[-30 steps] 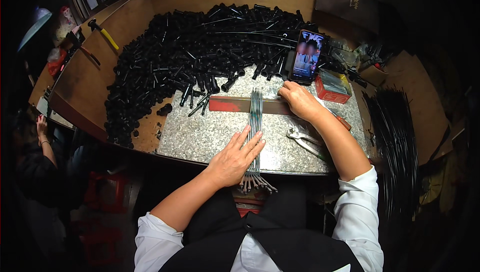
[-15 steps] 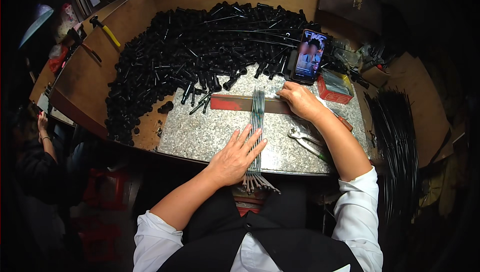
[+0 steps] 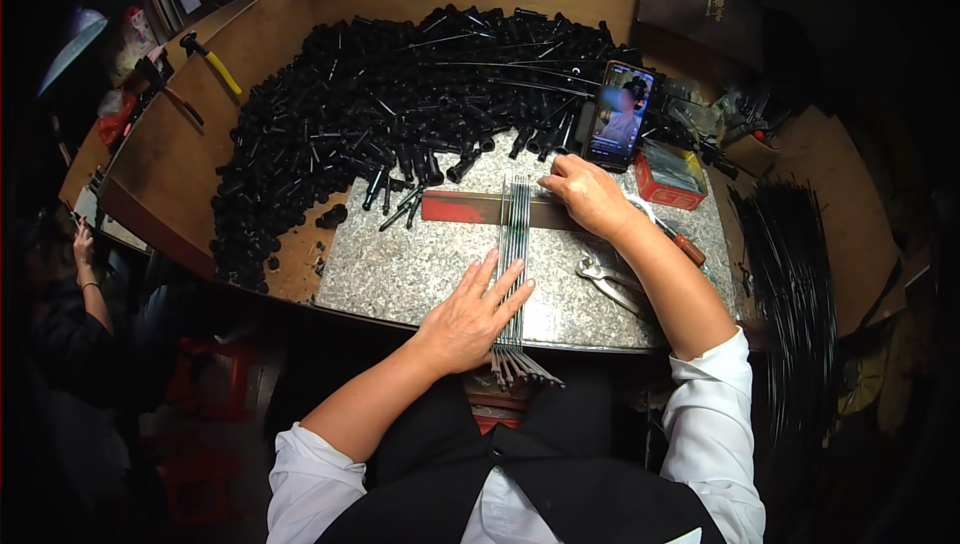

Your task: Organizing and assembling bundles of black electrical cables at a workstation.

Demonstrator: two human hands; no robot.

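A row of thin dark metal rods lies side by side across a flat red-and-brown bar. Their thicker ends fan out past the near edge of the speckled stone slab. My left hand rests flat on the rods, its fingers stretched and spread. Just right of the far rod tips, my right hand is closed in a pinch above the bar. What its fingertips hold, if anything, is too small to make out. Pincers and a tool with an orange handle lie under and beside my right forearm.
A big heap of black tubular parts fills the back and left of the wooden-walled bench. A phone stands by a red box. Long black rods hang at the right edge. Another person's hand shows far left.
My right hand has moved slightly left, nearer the rod tips, still pinched. My left hand stays on the rods, whose far tips have shifted slightly. The phone picture differs.
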